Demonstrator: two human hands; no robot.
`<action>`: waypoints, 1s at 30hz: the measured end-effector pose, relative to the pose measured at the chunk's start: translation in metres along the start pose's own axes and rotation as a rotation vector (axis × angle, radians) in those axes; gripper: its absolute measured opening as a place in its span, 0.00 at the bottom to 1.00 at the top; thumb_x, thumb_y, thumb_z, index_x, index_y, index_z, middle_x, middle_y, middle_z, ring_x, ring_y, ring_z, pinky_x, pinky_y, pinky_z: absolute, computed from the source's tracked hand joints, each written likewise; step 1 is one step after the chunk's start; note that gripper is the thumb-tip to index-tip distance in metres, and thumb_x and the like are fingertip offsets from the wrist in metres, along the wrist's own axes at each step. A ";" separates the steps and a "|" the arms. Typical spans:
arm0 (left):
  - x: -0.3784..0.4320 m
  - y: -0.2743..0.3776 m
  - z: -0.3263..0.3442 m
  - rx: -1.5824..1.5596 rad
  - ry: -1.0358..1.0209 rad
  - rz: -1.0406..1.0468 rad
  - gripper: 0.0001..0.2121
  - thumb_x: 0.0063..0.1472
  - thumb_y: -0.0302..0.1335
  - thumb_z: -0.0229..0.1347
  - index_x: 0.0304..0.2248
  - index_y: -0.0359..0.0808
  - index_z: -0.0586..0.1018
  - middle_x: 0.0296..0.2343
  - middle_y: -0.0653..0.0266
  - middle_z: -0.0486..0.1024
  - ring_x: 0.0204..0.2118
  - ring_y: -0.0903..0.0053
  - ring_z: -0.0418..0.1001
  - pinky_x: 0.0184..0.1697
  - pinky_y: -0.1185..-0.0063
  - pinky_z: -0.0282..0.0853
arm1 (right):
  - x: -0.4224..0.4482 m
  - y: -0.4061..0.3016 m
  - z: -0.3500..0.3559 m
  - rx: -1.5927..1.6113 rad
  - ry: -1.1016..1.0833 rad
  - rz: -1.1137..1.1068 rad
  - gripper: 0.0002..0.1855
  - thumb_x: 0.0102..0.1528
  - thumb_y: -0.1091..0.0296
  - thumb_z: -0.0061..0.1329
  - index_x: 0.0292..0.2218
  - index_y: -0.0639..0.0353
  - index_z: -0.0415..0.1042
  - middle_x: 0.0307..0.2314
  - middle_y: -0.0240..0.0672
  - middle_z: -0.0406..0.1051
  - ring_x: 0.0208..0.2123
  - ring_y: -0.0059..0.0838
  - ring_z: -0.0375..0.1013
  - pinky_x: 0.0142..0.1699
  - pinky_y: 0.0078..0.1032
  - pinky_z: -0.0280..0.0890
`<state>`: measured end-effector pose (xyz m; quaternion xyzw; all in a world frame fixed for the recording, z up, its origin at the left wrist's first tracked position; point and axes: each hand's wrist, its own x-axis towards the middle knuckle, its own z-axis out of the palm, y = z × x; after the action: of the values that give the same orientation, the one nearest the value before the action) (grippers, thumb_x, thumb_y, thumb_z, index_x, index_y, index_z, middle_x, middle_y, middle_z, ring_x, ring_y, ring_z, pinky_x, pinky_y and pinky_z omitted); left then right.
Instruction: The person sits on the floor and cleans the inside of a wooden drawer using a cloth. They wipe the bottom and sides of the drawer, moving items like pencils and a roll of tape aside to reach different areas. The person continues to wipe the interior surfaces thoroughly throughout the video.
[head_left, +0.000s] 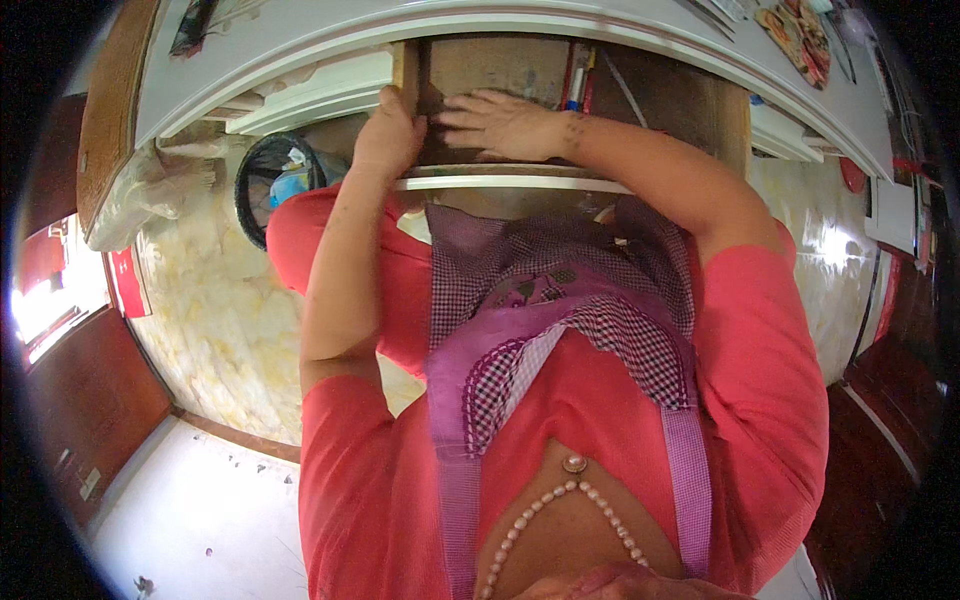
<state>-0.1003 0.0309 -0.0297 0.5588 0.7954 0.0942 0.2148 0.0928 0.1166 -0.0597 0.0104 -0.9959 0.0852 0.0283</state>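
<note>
A wooden drawer with a white front (517, 182) stands pulled out before me, under a white tabletop. My left hand (390, 139) is at the drawer's left side wall (406, 64), with the thumb along its top edge. Inside the drawer, my right hand (510, 124) reaches across to the left, palm down and fingers apart, with nothing seen in it. Just beyond it lies a flat brown board or book (499, 64). Pens (576, 82), one with a blue part, lie at that board's right. A thin pale strip (624, 86) rests farther right on the drawer's dark bottom.
The tabletop (300, 37) overhangs the drawer, with a patterned cloth (795, 41) at the right. A second white drawer front (322, 90) is at the left. Below it stands a dark mesh wastebasket (244, 202) holding rubbish, beside a clear plastic bag (142, 195).
</note>
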 end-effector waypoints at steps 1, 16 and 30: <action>-0.002 0.004 -0.001 -0.009 0.008 0.014 0.24 0.54 0.35 0.50 0.43 0.27 0.54 0.33 0.35 0.69 0.36 0.47 0.69 0.39 0.63 0.66 | 0.005 0.005 0.011 0.006 -0.011 -0.055 0.24 0.53 0.56 0.40 0.51 0.49 0.60 0.53 0.33 0.53 0.58 0.34 0.45 0.61 0.39 0.39; -0.020 0.021 -0.014 -0.046 0.001 -0.096 0.11 0.55 0.23 0.38 0.38 0.28 0.58 0.30 0.38 0.71 0.35 0.50 0.71 0.38 0.65 0.66 | 0.031 0.023 0.007 -0.075 -0.140 -0.076 0.27 0.54 0.50 0.38 0.53 0.47 0.56 0.54 0.29 0.51 0.59 0.32 0.41 0.62 0.35 0.35; -0.022 0.015 -0.009 -0.055 0.062 -0.060 0.10 0.54 0.23 0.39 0.36 0.28 0.59 0.28 0.39 0.71 0.32 0.51 0.71 0.36 0.64 0.67 | 0.041 0.049 -0.009 -0.113 -0.167 0.258 0.34 0.55 0.46 0.35 0.58 0.49 0.43 0.57 0.32 0.43 0.60 0.34 0.38 0.62 0.36 0.35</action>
<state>-0.0849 0.0162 -0.0108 0.5255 0.8152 0.1268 0.2078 0.0507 0.1653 -0.0565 -0.1119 -0.9911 0.0309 -0.0651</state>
